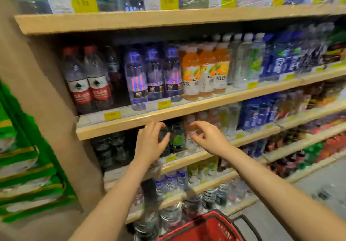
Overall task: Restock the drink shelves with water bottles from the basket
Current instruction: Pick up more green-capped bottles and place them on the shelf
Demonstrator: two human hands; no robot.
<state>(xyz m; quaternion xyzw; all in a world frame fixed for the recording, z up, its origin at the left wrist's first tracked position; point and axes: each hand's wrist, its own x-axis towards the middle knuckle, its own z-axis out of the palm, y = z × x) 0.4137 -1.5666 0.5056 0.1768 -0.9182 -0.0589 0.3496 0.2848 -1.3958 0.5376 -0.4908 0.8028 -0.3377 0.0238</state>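
Hands: we find both raised at the third shelf (187, 163); left hand (149, 143) curls round a dark bottle (163, 135) at the shelf front; right hand (206, 137) hangs beside it, fingers loosely bent, holding nothing.
Basket: red basket (206, 227) sits near, bottom centre; contents hidden from us.
Shelves: rows appear largely filled, water bottles (88, 83) standing far left above.
Progress: we judge restocking under way; remaining stock cannot be told.

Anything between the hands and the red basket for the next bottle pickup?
Nothing visible. Left hand and right hand are up at a shelf; the red basket sits low by the forearms, contents unseen.
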